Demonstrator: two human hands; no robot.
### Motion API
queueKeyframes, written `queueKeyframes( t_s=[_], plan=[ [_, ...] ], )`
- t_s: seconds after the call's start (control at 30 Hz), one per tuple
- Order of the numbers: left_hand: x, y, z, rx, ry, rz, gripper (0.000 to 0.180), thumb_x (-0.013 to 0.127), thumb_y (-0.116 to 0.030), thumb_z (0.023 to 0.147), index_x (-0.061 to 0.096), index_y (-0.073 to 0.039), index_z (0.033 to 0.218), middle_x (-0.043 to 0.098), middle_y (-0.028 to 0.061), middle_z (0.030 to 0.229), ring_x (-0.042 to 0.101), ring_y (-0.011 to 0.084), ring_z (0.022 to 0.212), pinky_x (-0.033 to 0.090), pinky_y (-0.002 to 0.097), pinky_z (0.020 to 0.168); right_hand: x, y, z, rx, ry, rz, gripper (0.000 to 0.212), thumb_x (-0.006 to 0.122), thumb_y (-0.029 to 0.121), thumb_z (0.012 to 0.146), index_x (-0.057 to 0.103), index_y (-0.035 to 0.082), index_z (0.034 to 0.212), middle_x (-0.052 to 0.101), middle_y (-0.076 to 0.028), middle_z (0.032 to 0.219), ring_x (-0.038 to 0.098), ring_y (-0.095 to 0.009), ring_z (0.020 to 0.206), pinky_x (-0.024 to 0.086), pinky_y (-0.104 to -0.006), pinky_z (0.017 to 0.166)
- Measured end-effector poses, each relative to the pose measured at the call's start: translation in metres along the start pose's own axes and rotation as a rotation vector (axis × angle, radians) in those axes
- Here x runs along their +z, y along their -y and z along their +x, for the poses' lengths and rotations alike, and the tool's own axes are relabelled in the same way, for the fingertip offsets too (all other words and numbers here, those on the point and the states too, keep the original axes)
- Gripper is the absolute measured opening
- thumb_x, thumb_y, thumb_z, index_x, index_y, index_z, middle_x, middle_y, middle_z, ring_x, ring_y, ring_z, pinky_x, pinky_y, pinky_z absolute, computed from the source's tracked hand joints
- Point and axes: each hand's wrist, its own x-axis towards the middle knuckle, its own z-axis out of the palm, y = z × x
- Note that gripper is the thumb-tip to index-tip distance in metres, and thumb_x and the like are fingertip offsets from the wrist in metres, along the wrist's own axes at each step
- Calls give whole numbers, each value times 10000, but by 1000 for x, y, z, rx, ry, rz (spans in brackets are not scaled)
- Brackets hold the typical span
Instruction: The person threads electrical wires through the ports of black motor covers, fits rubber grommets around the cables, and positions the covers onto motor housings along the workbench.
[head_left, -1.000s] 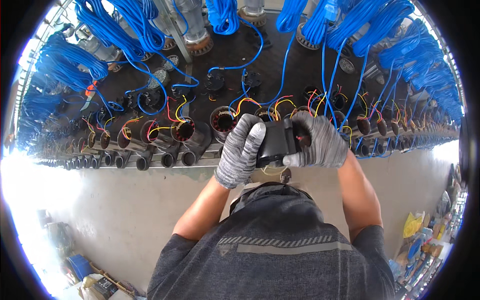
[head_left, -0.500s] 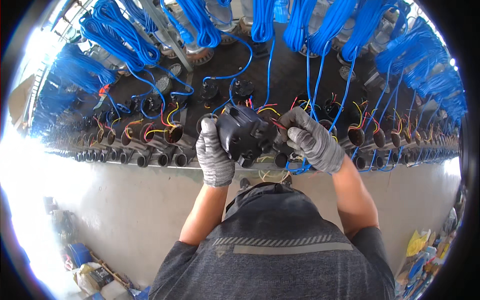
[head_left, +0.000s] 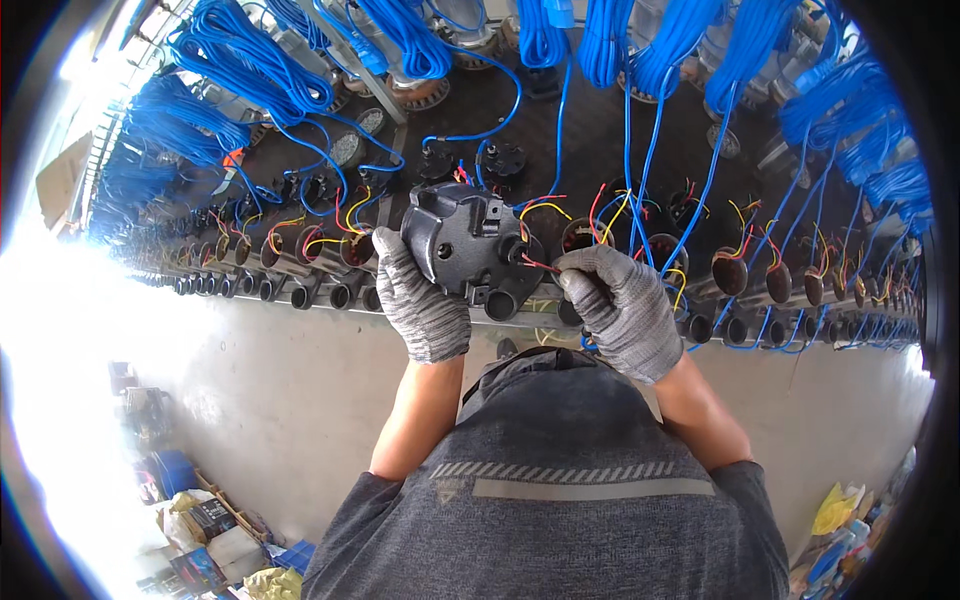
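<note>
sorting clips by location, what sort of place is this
Probably an assembly workshop: bundled blue cables crowd a dark bench, and a long row of tubular housings with loose coloured wires lines its near edge.

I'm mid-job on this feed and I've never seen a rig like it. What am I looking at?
There is no robot here, just a person's two gloved hands. The view comes from a wide fisheye camera worn on the head, looking down, so straight edges bend. The left hand holds a black housing; the right hand pinches thin reddish wire beside it. Beyond is a dark work surface, with bundles of blue cable along its far side and open-ended cylinders along the near side.
</note>
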Motion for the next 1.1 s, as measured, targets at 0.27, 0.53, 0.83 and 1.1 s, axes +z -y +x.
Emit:
queueKeyframes(
  t_s=[0.27, 0.53, 0.83, 1.1],
  plan=[
    [-18, 11, 4, 373, -105, 553, 564, 487, -508, 1037, 659, 25, 1106, 689, 105, 991, 607, 152, 870, 492, 308, 835, 5, 0, 7, -57, -99, -117, 125, 712, 67, 878, 679, 43, 996, 688, -134, 844, 689, -275, 718, 536, -354, 637],
    [-19, 8, -1, 412, -87, 598, 515, 516, -498, 1027, 662, -6, 1074, 692, 92, 990, 656, 149, 884, 547, 291, 799, 17, -5, 7, -246, -204, -417, 149, 706, 81, 826, 595, 63, 925, 636, -135, 812, 660, -355, 698, 527, -442, 583],
    [-13, 6, -8, 355, -58, 508, 518, 524, -506, 1020, 660, -9, 1076, 689, 88, 989, 649, 142, 883, 547, 294, 791, 26, -3, 4, -279, -193, -427, 125, 686, 88, 836, 585, 67, 906, 619, -131, 804, 651, -335, 667, 516, -433, 558],
    [-21, 7, -10, 405, -47, 572, 508, 514, -498, 1029, 667, -14, 1054, 688, 71, 971, 640, 135, 864, 526, 287, 787, 26, 0, 0, -199, -100, -312, 182, 732, 2, 797, 633, 44, 944, 655, -135, 821, 675, -343, 750, 531, -401, 636]
  ],
)
